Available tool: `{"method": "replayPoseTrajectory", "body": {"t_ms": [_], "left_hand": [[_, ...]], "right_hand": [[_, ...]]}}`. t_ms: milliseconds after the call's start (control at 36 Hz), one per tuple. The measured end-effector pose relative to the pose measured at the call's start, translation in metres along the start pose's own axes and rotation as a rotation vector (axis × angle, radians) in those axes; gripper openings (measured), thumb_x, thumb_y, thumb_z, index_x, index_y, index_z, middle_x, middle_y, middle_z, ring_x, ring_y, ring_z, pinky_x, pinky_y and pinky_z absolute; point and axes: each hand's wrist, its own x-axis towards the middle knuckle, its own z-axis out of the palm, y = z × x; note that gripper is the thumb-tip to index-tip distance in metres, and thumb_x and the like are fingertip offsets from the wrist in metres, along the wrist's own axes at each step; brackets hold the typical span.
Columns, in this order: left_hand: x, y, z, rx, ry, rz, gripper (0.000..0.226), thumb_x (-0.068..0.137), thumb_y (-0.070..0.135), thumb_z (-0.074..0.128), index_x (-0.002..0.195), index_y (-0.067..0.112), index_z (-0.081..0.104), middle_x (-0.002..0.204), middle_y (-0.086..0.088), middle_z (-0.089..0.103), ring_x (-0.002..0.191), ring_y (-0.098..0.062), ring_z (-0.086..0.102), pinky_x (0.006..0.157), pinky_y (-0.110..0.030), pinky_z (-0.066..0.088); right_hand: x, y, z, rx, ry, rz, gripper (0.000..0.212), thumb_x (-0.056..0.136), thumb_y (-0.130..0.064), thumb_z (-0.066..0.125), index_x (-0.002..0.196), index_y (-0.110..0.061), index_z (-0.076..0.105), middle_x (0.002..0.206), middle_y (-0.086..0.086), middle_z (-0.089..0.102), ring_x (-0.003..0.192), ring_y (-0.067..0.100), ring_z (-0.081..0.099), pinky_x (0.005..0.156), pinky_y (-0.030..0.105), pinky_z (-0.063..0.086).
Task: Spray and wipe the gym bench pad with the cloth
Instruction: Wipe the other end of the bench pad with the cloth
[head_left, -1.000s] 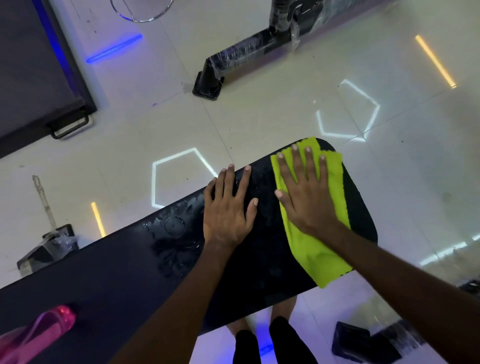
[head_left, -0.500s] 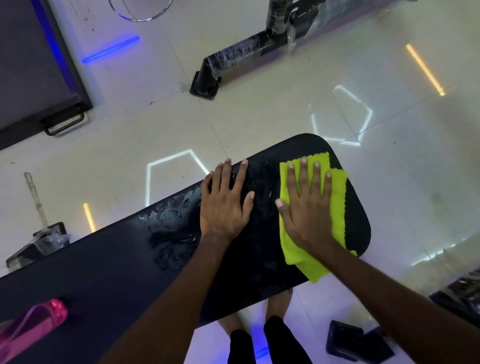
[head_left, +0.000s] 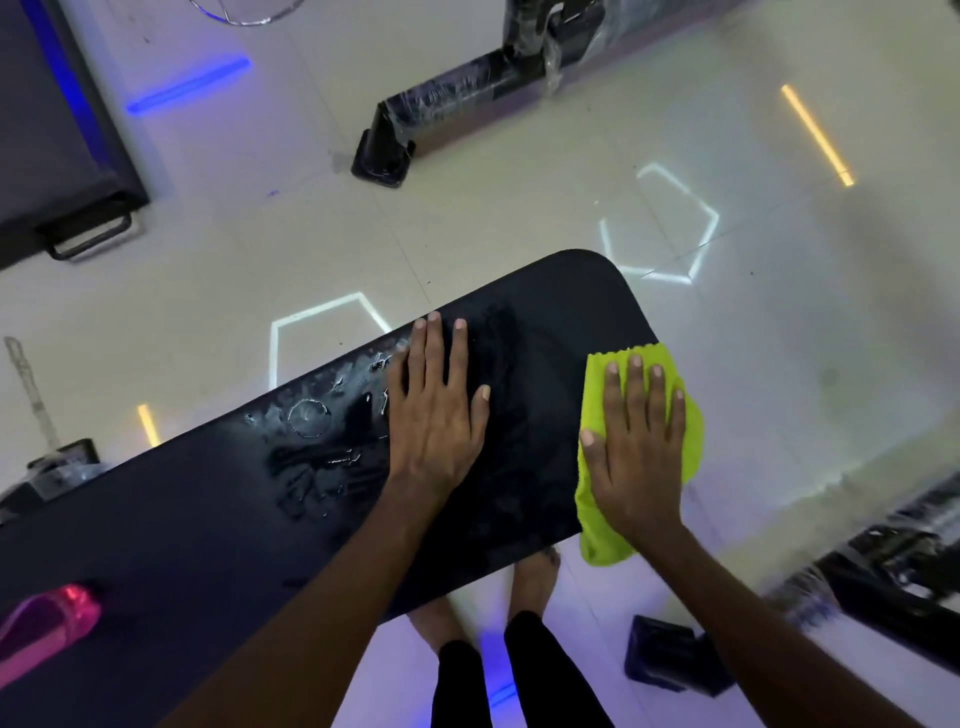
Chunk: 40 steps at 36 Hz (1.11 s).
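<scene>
A person's left hand (head_left: 439, 415) lies flat, fingers straight, on the wet black bench pad (head_left: 208, 493) while the right hand (head_left: 636, 447) presses the yellow-green cloth (head_left: 595, 499) flat beside it at the pad's end.

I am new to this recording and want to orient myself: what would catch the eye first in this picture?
The bright yellow-green cloth stands out first, pressed flat under the right hand at the rounded end of the long black bench pad. Beside it, the left hand rests flat on the pad, next to shiny wet streaks. A pink translucent bottle lies at the lower left.
</scene>
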Motion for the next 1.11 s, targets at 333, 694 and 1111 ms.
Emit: {"method": "replayPoseTrajectory", "body": {"t_ms": [333, 694, 1111], "left_hand": [[-0.022, -0.002, 0.024, 0.057, 0.025, 0.019, 0.073, 0.107, 0.048, 0.025, 0.168, 0.011, 0.008, 0.176, -0.016, 0.003, 0.164, -0.029, 0.005, 0.130, -0.050, 0.014], [-0.022, 0.000, 0.021, 0.063, 0.033, -0.002, 0.072, 0.107, 0.048, 0.025, 0.168, 0.012, 0.009, 0.176, -0.016, 0.004, 0.164, -0.028, 0.005, 0.130, -0.049, 0.015], [-0.049, -0.032, 0.003, 0.015, -0.079, -0.051, 0.067, 0.108, 0.045, 0.022, 0.168, 0.017, 0.011, 0.176, -0.013, 0.003, 0.164, -0.027, 0.002, 0.129, -0.049, 0.016]], "right_hand": [[0.060, 0.018, -0.010, -0.015, 0.007, -0.072, 0.074, 0.107, -0.045, 0.034, 0.173, -0.017, 0.014, 0.182, 0.012, 0.010, 0.169, 0.034, 0.009, 0.135, 0.057, 0.013], [0.051, -0.035, -0.002, -0.018, -0.005, 0.039, 0.080, 0.109, -0.056, 0.023, 0.172, -0.008, 0.015, 0.179, 0.022, 0.010, 0.166, 0.047, 0.007, 0.133, 0.066, 0.009], [0.044, -0.036, 0.000, -0.018, -0.026, -0.079, 0.078, 0.107, -0.048, 0.029, 0.172, -0.007, 0.013, 0.179, 0.025, 0.008, 0.167, 0.043, 0.008, 0.133, 0.064, 0.011]]}}
